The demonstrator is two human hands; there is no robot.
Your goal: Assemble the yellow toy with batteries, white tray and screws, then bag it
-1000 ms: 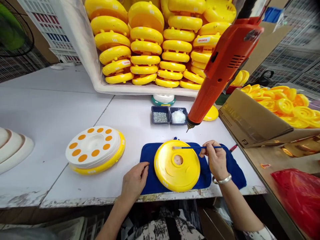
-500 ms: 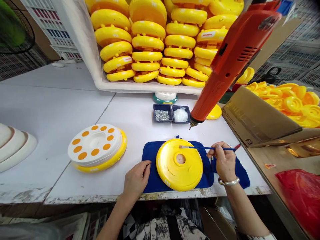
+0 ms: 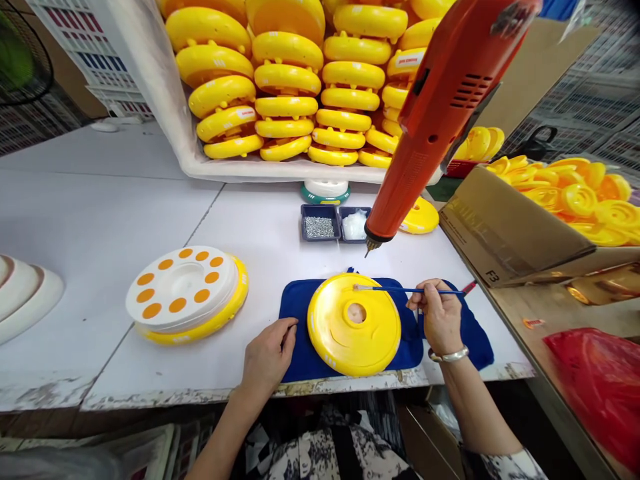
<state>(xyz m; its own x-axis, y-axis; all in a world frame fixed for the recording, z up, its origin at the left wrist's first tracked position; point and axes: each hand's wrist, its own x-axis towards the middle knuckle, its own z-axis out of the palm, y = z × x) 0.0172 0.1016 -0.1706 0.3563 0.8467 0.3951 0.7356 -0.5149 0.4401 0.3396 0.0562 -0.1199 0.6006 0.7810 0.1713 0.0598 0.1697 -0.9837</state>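
Note:
A round yellow plastic disc (image 3: 370, 340) with a raised ring around a central hole lies on a dark blue cloth (image 3: 300, 360). My right hand (image 3: 440, 317) grips a thin blue paintbrush (image 3: 390, 289), whose tip rests on or just over the disc's upper part. Beside the disc, my left hand (image 3: 270, 353) is curled at the cloth's left edge; whether its fingers hold anything is hidden. Above the disc hangs an orange electric screwdriver (image 3: 415, 140), bit downward. Behind are a tray of small metal screws (image 3: 320, 228) and a tray of white grease-like paste (image 3: 355, 225).
To the left sits a white disc with orange dots (image 3: 183, 287) on a yellow base. A lined crate (image 3: 225, 172) of stacked yellow discs stands at the back. At right are a cardboard box (image 3: 510, 233) of yellow parts and a red plastic bag (image 3: 595, 380).
The view has shifted slightly, so everything appears a little further left and up. The brush stays at the disc's upper part, and both hands keep about the same pose.

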